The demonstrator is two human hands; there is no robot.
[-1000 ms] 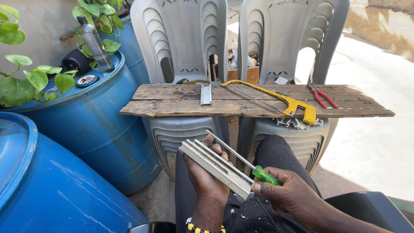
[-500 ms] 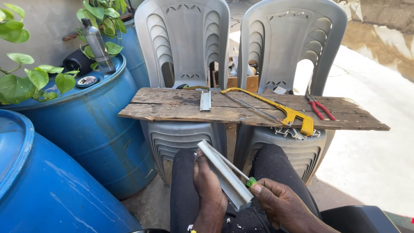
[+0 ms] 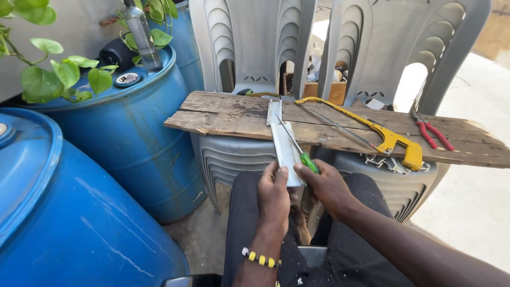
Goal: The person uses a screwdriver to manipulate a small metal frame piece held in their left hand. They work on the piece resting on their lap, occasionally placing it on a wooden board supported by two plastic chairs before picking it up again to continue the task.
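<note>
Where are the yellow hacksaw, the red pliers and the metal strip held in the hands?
yellow hacksaw (image 3: pixel 411 154): head view, on its handle.
red pliers (image 3: pixel 438 134): head view, on a red handle.
metal strip (image 3: pixel 284 143): head view, mid-length.

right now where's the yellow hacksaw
In the head view the hacksaw lies on the wooden plank, right of centre, between the metal strip and the red pliers.

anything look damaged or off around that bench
The wooden plank serving as a bench top is weathered, its left end split and ragged. It rests across stacked plastic chairs, a makeshift support. The yellow hacksaw has its handle over the plank's front edge. Nothing looks spilled.
</note>
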